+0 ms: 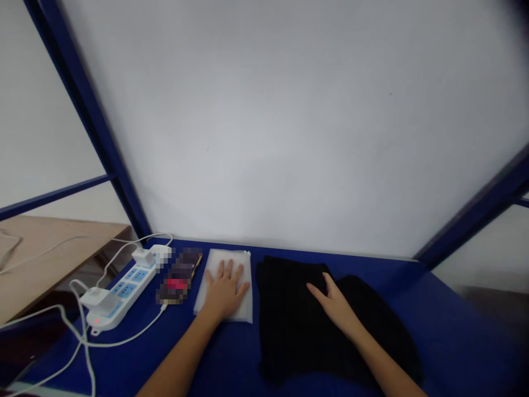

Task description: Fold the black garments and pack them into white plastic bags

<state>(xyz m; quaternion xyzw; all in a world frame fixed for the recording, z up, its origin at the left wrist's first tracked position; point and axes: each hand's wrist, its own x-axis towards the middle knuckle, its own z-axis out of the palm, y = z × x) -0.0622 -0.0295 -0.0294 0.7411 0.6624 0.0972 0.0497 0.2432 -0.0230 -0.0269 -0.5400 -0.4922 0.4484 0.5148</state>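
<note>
My left hand [225,289] lies flat with its fingers spread on a translucent white zip bag [246,303]. The bag is flat on the blue surface, with its slider at the top right corner. To the right is a piece of black cloth [289,325], partly folded, whose kind I cannot make out. On top of it rests my right hand [333,303], thumb and index finger apart. The other fingers of that hand are mostly hidden beneath it.
A phone [179,278], partly pixelated, lies left of the bag on a white charging cable [140,335]. Beyond it is a white power strip [128,292] with plugged-in adapters. Blue frame posts [82,105] stand at both sides, a wall [268,138] behind, and a wooden table [53,242] at left.
</note>
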